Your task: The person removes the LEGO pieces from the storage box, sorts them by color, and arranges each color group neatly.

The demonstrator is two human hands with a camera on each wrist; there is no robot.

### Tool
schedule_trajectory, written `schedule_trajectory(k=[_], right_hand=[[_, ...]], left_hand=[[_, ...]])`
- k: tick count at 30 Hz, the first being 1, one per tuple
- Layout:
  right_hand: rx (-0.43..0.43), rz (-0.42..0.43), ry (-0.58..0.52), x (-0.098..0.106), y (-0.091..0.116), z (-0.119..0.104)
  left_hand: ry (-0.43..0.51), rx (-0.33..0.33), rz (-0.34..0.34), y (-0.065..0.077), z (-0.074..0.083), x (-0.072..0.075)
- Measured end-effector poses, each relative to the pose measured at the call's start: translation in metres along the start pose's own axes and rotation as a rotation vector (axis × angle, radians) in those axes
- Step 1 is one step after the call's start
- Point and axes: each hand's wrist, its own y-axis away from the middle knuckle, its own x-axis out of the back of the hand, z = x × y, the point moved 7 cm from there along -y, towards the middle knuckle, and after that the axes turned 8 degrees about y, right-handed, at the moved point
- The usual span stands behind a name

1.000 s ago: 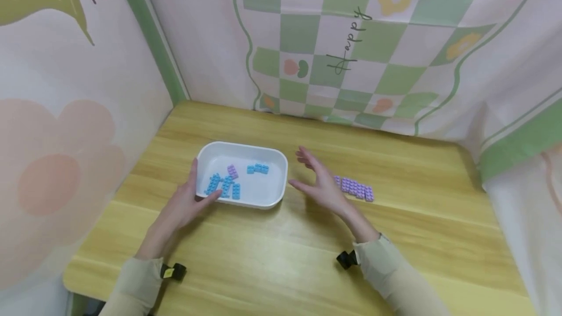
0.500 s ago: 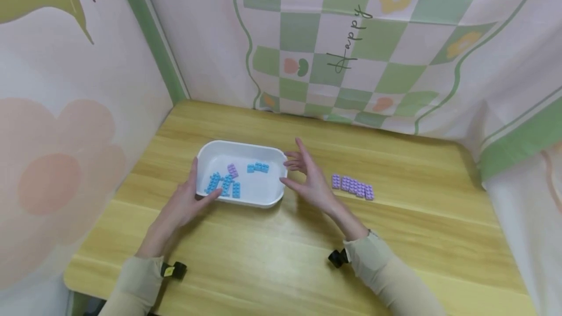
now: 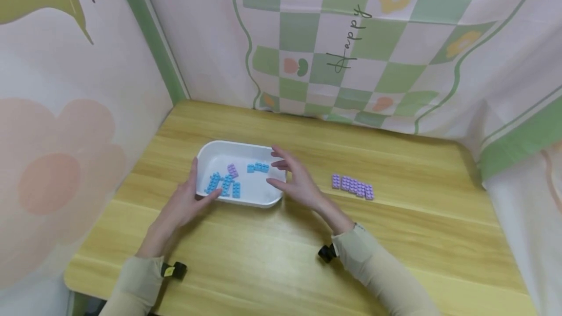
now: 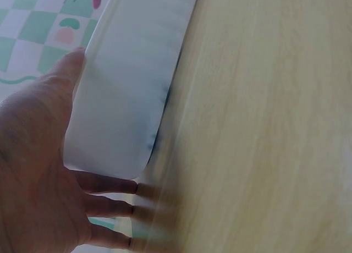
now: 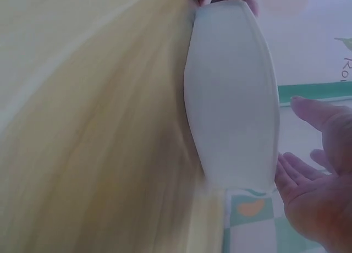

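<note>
A white tray (image 3: pixel 259 198) sits on the wooden table, holding several blue bricks (image 3: pixel 226 185) along its left front, a small group of blue bricks (image 3: pixel 257 167) further back, and one purple brick (image 3: pixel 232 170). My left hand (image 3: pixel 181 204) grips the tray's left end, thumb over the front rim and the other fingers along the outer side wall. Over the tray's right end hovers my right hand (image 3: pixel 298 182), its fingers spread and holding nothing. In the right wrist view its fingers (image 5: pixel 300 173) show beside the tray's rim.
To the right of the tray lies a row of several purple bricks (image 3: pixel 352 187) on the table (image 3: pixel 281 262). A printed curtain (image 3: pixel 307 87) hangs along the table's back edge, and another cloth (image 3: pixel 88 160) borders the left side.
My right hand has moved left, from beside the tray to above its right end, fully uncovering the purple row. The left hand and the bricks have stayed in place.
</note>
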Motion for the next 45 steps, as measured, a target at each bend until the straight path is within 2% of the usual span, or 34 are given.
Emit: schedule_trajectory(k=[12,17,30,37,45], right_hand=[[-0.018,-0.113,0.079,-0.023,-0.013,-0.010],[-0.032,-0.156,0.108,-0.031,-0.019,-0.013],[-0.089,-0.200,0.137,-0.039,-0.029,-0.014],[-0.108,-0.230,0.146,-0.051,-0.039,-0.011],[-0.107,-0.237,0.222,-0.062,-0.045,-0.008]], left_hand=[[0.013,0.002,0.014,0.002,0.002,0.001],[0.005,0.010,0.001,0.002,0.003,0.002],[0.003,0.036,-0.011,0.002,-0.002,0.003],[0.013,0.005,-0.007,0.000,-0.001,0.001],[0.018,-0.013,-0.004,-0.001,0.001,0.001]])
